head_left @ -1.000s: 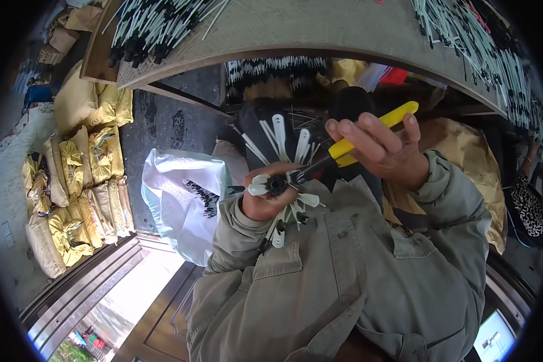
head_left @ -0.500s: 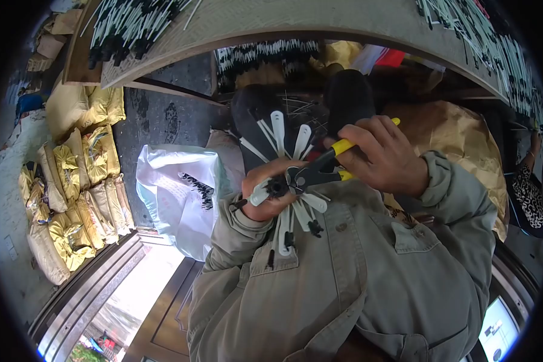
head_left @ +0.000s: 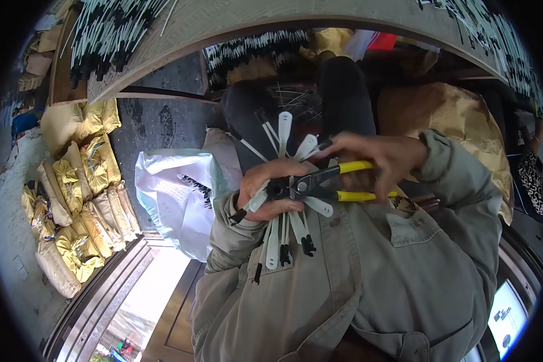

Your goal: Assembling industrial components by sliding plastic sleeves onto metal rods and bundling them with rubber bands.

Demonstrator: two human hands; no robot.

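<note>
My left hand [head_left: 264, 187] is wrapped around the middle of a spoked assembly, with flat white strips [head_left: 285, 128] and thin black-tipped rods [head_left: 308, 241] fanning out from a dark round hub [head_left: 277, 189]. Yellow-handled pliers [head_left: 326, 178] have their dark jaws right beside this hub, by the left hand's fingertips. My right hand [head_left: 392, 158] keeps hold of the pliers' handles, which stand spread apart. Its thumb and forefinger reach over to the dark end of a piece [head_left: 323, 145] on the assembly's far right. Whether they pinch it is hard to make out.
Ahead of my knees stands a table [head_left: 235, 18] with piles of black-and-white rods [head_left: 111, 36]. To the left are an open white plastic bag [head_left: 163, 193] with black pieces inside and several stacked tan packages [head_left: 72, 205]. Large brown paper [head_left: 446, 114] lies at right.
My right hand has turned and lowered on the pliers, and its forefinger has stretched toward a spoke's dark end. The assembly has rotated slightly in my left hand. The whole view has shifted a little.
</note>
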